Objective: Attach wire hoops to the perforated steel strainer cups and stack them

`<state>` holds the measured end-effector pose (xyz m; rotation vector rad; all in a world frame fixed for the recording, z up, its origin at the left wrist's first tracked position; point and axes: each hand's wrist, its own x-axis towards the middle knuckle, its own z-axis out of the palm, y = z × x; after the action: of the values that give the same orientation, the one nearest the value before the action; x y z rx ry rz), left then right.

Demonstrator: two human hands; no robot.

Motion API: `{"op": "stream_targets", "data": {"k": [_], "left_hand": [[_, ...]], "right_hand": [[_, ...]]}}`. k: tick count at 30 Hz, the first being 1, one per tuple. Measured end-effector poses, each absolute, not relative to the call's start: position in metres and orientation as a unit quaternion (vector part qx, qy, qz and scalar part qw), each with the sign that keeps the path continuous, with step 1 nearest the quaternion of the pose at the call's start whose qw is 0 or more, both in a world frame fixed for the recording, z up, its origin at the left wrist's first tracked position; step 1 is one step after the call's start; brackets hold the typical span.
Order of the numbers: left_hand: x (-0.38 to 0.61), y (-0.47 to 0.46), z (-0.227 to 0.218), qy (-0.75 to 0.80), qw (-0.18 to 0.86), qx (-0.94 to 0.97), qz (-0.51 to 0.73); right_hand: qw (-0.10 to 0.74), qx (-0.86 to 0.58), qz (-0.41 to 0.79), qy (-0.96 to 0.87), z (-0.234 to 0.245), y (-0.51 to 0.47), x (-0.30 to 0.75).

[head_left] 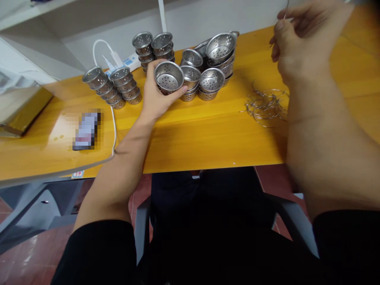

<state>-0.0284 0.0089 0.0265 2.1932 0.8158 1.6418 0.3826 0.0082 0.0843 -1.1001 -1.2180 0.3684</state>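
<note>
My left hand (156, 95) is closed around a small perforated metal cup (170, 77), fingers behind it and thumb along its right side. The cup's open top faces me. To its right stand more such cups (211, 81), some in stacks, close to my thumb. My right hand (297, 35) is raised at the upper right, thumb and fingers pinched on a thin metal wire (285, 14). Part of that wire is hidden by the fingers. Below and left of this hand, a tangle of curved wires (265, 105) lies on the yellow table (213, 138).
Stacked metal cups (126, 85) stand at the left, with another group (162, 43) behind. A phone (87, 130), blurred out, lies at the left near a white cable (114, 130). A power strip (130, 62) sits by the back wall. A cardboard box (23, 103) is at far left.
</note>
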Motion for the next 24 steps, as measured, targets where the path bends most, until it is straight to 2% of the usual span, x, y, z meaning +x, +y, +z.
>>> {"op": "stream_targets", "data": {"k": [4, 9, 15, 20, 24], "left_hand": [[-0.026, 0.005, 0.032, 0.296, 0.123, 0.756, 0.572], [-0.026, 0.001, 0.037, 0.313, 0.171, 0.737, 0.573], [-0.029, 0.003, 0.037, 0.316, 0.163, 0.727, 0.587], [-0.025, 0.001, 0.036, 0.318, 0.209, 0.716, 0.585], [-0.024, 0.004, 0.032, 0.295, 0.182, 0.725, 0.595]], "right_hand": [[0.659, -0.504, 0.143, -0.54, 0.088, 0.004, 0.38], [0.662, -0.498, 0.121, -0.547, 0.082, 0.009, 0.386], [0.656, -0.509, 0.115, -0.545, 0.077, 0.013, 0.389], [0.655, -0.502, 0.118, -0.552, 0.077, 0.012, 0.388], [0.667, -0.489, 0.129, -0.547, 0.079, 0.014, 0.387]]}}
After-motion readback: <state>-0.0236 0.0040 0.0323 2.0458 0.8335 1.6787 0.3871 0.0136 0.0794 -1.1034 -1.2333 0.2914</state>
